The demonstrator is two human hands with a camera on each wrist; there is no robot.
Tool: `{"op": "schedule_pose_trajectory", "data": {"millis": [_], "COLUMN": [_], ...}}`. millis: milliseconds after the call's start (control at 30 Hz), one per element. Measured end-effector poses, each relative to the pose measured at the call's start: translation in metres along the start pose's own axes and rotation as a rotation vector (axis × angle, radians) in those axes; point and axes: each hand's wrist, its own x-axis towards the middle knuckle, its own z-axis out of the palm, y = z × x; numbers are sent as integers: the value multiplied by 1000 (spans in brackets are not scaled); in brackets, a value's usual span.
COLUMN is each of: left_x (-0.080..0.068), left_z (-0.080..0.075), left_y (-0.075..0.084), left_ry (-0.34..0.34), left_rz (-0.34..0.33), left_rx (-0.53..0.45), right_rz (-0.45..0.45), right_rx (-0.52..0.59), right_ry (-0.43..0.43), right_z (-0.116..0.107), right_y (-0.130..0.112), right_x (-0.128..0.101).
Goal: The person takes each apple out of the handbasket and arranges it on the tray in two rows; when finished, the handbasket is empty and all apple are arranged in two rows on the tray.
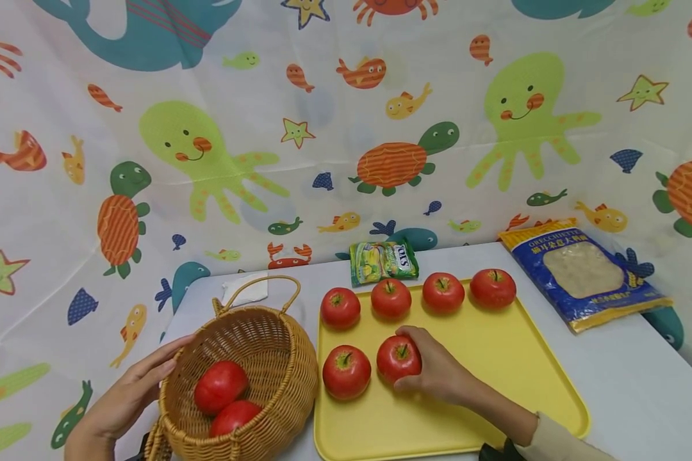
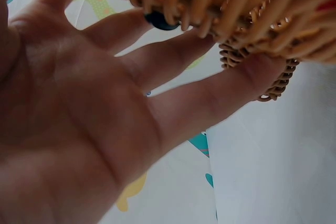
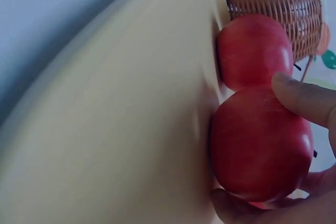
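your right hand (image 1: 441,374) is gripping an apple (image 1: 398,360) on the tray (image 1: 496,358); squeeze evenly round its sides. your left hand (image 1: 128,392), fingers extended, is touching the basket (image 1: 301,378), probably steadying it.

Smooth, glossy apples (image 1: 346,372), rough woven wicker basket (image 1: 291,397), smooth plastic-looking tray (image 1: 406,426), matt cloth backdrop (image 1: 331,134)

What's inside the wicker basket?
Two red apples; the nearer apple is partly hidden by the near rim of the basket. Whatever lies underneath them can't be seen, since they cover that spot.
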Motion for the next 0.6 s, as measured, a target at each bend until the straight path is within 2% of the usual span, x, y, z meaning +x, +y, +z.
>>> {"op": "schedule_pose_trajectory", "data": {"millis": [433,600], "left_x": [0,0], "left_z": [-1,0], "left_y": [0,0], "left_ry": [8,16], "left_rz": [5,-21], "left_rx": [0,3], "right_rz": [-10,7], "right_rx": [-32,-116], "right_ry": [-64,-123], "right_z": [-5,-14], "right_y": [-1,-12], "right_x": [3,7]}}
